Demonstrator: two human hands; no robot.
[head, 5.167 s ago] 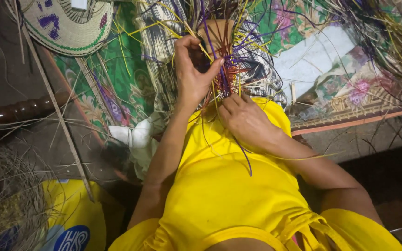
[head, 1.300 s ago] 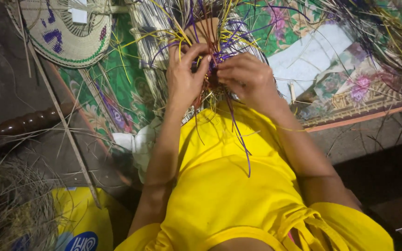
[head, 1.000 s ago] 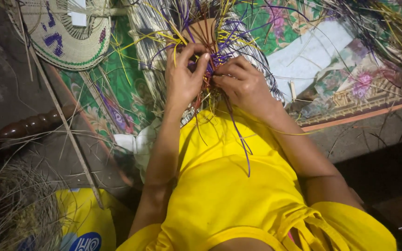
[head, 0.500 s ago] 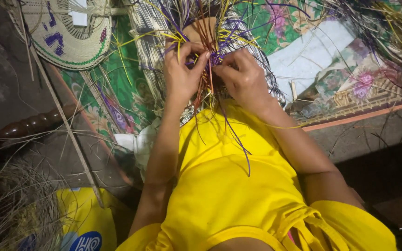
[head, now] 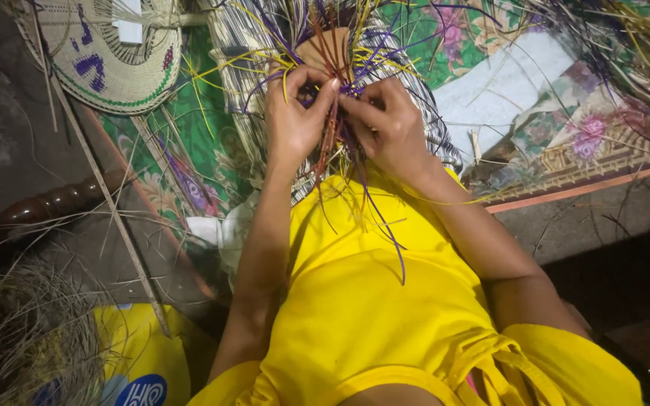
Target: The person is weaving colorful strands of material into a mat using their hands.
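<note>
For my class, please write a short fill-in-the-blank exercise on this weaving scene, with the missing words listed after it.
1. Both hands, the left hand and the right hand, pinch coloured strands of purple, red and ____.
2. The person's garment is ____.
3. The round woven fan lies at the upper ____ of the picture.
4. The floral cloth under the fan is mainly ____.

Missing words: yellow; yellow; left; green

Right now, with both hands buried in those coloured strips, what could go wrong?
The left hand and right hand pinch thin yellow, purple and red weaving strips close together; one could slip loose. Long loose purple strands trailing over the yellow garment might snag or tangle.
</note>
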